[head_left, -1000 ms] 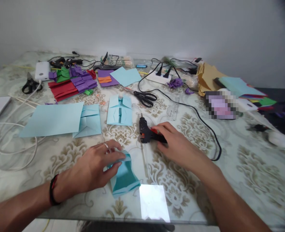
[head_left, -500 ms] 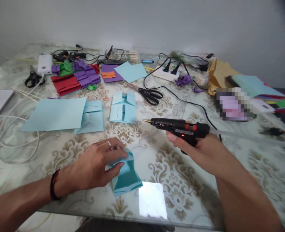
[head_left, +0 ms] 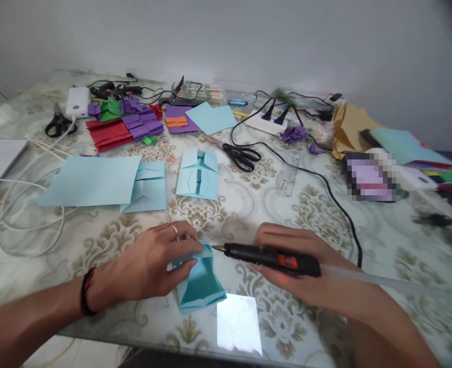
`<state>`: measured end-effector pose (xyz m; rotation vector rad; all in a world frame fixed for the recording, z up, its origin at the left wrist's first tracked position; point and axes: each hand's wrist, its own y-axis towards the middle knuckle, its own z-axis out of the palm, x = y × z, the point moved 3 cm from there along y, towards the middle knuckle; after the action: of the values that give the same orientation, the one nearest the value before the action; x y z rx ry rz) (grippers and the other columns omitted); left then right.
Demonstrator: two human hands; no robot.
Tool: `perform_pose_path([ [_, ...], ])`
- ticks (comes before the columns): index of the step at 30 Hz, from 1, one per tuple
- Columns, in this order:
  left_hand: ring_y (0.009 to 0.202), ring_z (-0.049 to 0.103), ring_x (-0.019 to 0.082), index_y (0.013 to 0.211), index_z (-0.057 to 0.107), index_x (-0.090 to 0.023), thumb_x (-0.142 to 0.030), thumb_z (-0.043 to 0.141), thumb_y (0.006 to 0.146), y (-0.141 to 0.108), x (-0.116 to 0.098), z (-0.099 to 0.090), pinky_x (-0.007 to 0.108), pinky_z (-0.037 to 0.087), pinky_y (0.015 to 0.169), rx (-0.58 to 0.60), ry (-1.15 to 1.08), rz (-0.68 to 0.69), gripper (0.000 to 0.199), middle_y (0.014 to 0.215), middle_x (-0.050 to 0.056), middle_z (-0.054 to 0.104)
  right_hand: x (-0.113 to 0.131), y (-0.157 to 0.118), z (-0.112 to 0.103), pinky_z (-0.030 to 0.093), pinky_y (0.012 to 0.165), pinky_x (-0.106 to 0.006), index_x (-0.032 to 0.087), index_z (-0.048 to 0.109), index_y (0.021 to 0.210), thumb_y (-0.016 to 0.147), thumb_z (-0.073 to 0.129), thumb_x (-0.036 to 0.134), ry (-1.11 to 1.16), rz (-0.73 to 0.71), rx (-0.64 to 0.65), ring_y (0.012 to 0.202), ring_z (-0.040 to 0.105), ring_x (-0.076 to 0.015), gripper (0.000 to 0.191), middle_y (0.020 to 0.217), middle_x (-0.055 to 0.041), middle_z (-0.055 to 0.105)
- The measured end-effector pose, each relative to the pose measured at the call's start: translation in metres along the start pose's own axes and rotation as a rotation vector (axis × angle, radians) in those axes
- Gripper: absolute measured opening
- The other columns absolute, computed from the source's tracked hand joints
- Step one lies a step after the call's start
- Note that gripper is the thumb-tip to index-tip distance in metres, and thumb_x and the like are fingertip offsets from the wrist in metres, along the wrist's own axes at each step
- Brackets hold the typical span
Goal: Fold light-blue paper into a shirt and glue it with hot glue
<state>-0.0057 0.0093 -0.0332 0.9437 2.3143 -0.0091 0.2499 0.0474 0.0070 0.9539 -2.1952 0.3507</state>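
Observation:
My left hand (head_left: 164, 260) pinches the upper left part of a folded light-blue paper piece (head_left: 201, 283), which lies near the table's front edge with its pocket spread wide. In my right hand (head_left: 287, 271) is a black hot glue gun (head_left: 268, 258), a clear glue stick running out of its back end. The gun's metal tip points left and sits close to the upper right edge of the folded paper; whether it touches, I cannot tell. Beyond my hands lie another folded light-blue piece (head_left: 198, 175) and a flat light-blue sheet (head_left: 91, 180) partly covering a further folded piece (head_left: 149, 186).
Black-handled scissors (head_left: 242, 156) and a clear ruler (head_left: 288, 176) lie mid-table. The gun's black cord (head_left: 325, 179) curves down from a white power strip (head_left: 266, 121). Red (head_left: 109, 135) and purple folded papers (head_left: 143, 125) sit at the back left. A white cable (head_left: 3, 225) loops at left.
My right hand has brought the glue gun down and left, from above the table to beside the folded paper, and rolled it over. My left hand keeps its hold on the paper.

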Motion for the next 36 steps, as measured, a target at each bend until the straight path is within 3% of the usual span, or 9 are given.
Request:
perform_pose_path([
  [6, 0.105, 0.069, 0.020, 0.118, 0.065, -0.023, -0.020, 0.057, 0.101, 0.000, -0.002, -0.002, 0.035, 0.059, 0.091, -0.005, -0.014, 0.018, 0.019, 0.120, 0.007, 0.068, 0.008, 0.003, 0.005, 0.039, 0.055, -0.028, 0.022, 0.051, 0.073, 0.093, 0.055, 0.013, -0.060, -0.081, 0.004, 0.063, 0.052, -0.0161, 0.023, 0.068, 0.0004, 0.054],
  [36, 0.102, 0.069, 0.020, 0.117, 0.065, -0.023, -0.019, 0.058, 0.101, 0.000, -0.003, 0.000, 0.035, 0.058, 0.088, -0.018, 0.012, 0.028, 0.018, 0.116, 0.006, 0.070, 0.017, 0.000, 0.018, 0.034, 0.056, -0.028, 0.023, 0.042, 0.072, 0.083, 0.059, 0.010, -0.259, -0.097, 0.019, 0.062, 0.052, -0.0173, 0.025, 0.069, 0.0002, 0.053],
])
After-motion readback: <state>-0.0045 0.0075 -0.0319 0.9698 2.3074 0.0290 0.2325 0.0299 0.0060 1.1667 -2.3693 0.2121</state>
